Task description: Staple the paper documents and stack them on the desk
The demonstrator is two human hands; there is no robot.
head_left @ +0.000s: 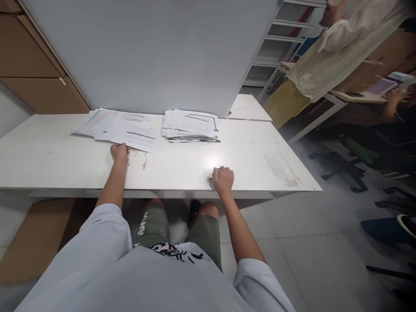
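My left hand (119, 151) is closed at the near edge of a printed sheet of paper (138, 135). That sheet lies on top of a loose, fanned-out pile of papers (86, 125), some with a bluish edge. Further right, my right hand (223, 180) rests as a fist near the table's front edge. A small whitish, metal-tipped object (209, 177) pokes out of its left side; most of it is hidden in the fingers, so its kind is unclear. Behind that hand lies a thicker stack of papers (191, 125), its edges uneven.
The white table (182, 173) has torn paper scraps and a stain at the right. A grey panel (156, 52) rises behind it. Cardboard boxes (32, 56) stand at the left. At the right are a person (325, 65), another desk, a chair base and a blue bin (383, 229).
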